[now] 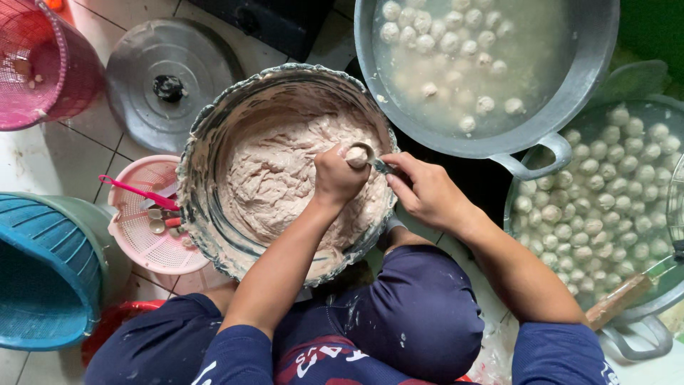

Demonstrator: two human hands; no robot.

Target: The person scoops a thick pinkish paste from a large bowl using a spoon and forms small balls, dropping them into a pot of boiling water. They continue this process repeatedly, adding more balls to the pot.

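Note:
A big metal bowl (206,135) of pale pinkish paste (278,178) stands on the floor in front of my knees. My left hand (336,177) is a fist over the bowl's right side, squeezing a ball of paste out at the top. My right hand (426,191) holds a metal spoon (367,158) whose bowl cups that ball. Just beyond, a large metal pan of cloudy water (570,71) holds several floating pale balls (442,32).
A second pan (659,303) at the right is full of finished balls. A pot lid (171,82) and a pink basket (39,60) lie at upper left, a blue basket (43,271) at lower left, and a small pink strainer (146,239) with utensils beside the bowl.

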